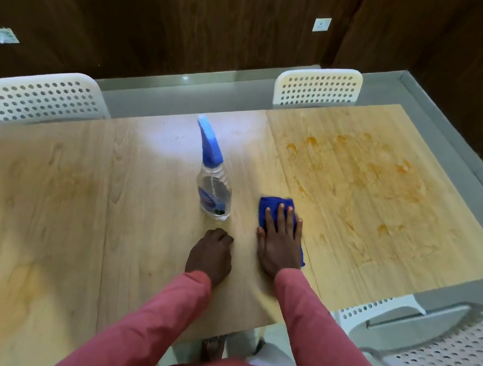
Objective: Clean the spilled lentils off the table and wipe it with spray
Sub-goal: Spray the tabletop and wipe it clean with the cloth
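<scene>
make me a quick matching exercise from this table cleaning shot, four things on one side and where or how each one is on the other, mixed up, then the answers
Things:
1. spray bottle
2. blue cloth
3. left hand
4. orange smears

States:
A. fingers curled, resting on the table, holding nothing
B. spread across the right-hand panel of the table
C. standing upright, untouched, beyond the left hand
D. lying flat under the right hand

Pairs: 1-C, 2-D, 3-A, 4-B
</scene>
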